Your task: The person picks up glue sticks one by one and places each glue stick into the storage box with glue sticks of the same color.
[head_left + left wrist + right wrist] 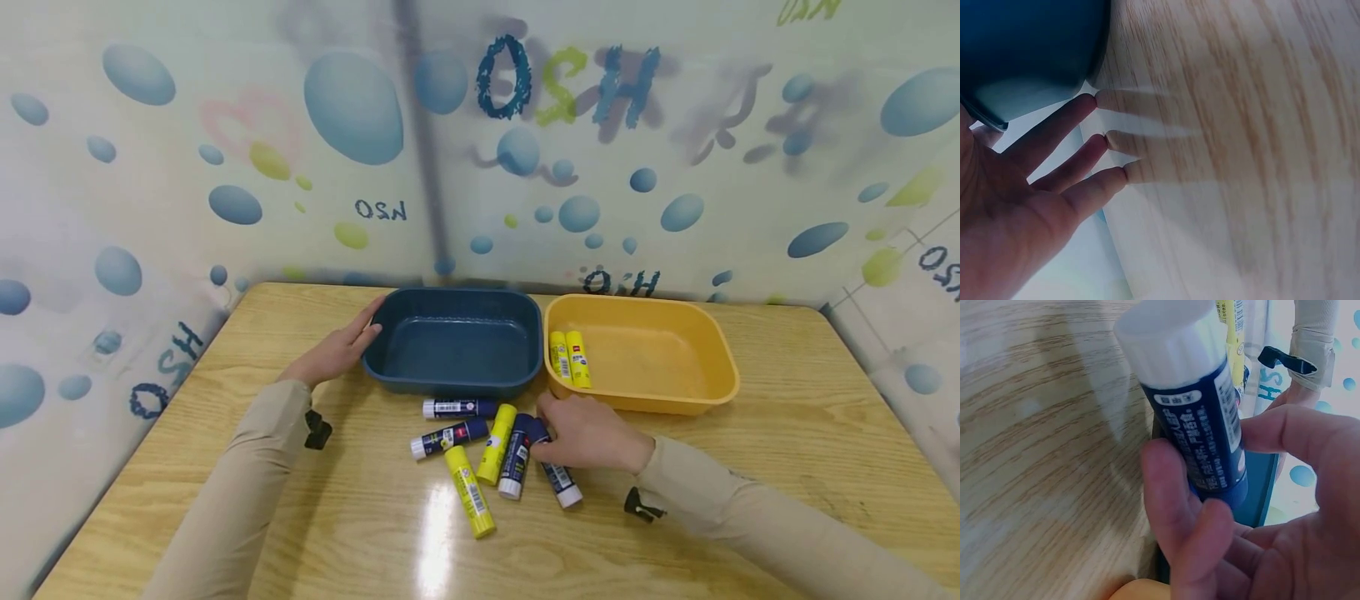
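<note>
"What do we have at the blue tray (pixel 453 350)?"

"At its left end, our left hand (pixel 333 350) touches the rim, fingers straight and spread."

"And in front of it?"

"On the table (pixel 360 517), left to right, we see two navy glue sticks (pixel 450 439), two yellow glue sticks (pixel 471 493) and another navy stick (pixel 513 467). Near the tray's front right corner, our right hand (pixel 588 433) pinches the gripped navy stick (pixel 1197 425) between thumb and fingers."

"To its right?"

"Just beside it, an orange tray (pixel 652 358) holds two more yellow sticks (pixel 577 358) at the end nearest the blue one."

"Can we read anything?"

"Behind the blue tray, the backdrop (pixel 465 150) shows 'H2O' reversed. On our gripped stick we see a barcode; its small white print is too blurred."
</note>
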Tool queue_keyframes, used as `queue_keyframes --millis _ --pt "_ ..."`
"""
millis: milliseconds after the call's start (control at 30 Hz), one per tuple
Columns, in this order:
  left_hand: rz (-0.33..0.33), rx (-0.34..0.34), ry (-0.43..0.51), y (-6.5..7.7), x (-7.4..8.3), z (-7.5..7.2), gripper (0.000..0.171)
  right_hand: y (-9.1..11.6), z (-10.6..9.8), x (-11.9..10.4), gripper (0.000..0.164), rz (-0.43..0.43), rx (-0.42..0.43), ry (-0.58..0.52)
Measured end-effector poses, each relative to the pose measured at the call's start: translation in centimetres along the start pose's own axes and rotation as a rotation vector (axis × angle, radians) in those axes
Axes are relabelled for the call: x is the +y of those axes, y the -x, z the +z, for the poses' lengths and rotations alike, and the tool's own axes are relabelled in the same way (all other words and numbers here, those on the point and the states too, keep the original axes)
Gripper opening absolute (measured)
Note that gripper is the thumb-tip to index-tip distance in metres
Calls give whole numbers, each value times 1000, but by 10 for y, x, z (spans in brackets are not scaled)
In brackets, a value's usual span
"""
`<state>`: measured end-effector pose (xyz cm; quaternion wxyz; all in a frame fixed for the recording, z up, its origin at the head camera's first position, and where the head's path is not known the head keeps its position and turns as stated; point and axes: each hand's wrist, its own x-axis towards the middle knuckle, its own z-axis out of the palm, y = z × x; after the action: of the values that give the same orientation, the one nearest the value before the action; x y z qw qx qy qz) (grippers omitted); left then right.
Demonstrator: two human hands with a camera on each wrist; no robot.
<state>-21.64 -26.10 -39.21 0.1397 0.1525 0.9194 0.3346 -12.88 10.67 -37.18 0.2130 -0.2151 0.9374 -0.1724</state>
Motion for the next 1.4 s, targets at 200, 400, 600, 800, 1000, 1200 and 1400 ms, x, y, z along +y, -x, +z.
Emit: queue_keyframes --millis 200,400,600,800,1000,1200,1400 --pt "-8 -2 -9 1 0 -1 58 0 -3 -3 27 -17 -4 -35" --pt "-29 0 -12 0 1 -2 58 -3 -16 -8 29 8 15 -62" --pt "-39 11 -11 -2 0 -3 59 -6 -32 -7 30 -11 57 -38" --pt "-57 -1 14 -2 -2 -3 59 -13 -43 -7 27 -11 60 -40" --pt "-69 -8 26 -2 -2 -3 60 -22 -54 -14 30 -2 76 -21" --pt "-72 -16 40 0 -2 -3 60 -32 -64 -17 41 17 93 -24" --pt "-59 -15 43 1 -1 -3 60 -45 -71 -20 41 26 87 -50"
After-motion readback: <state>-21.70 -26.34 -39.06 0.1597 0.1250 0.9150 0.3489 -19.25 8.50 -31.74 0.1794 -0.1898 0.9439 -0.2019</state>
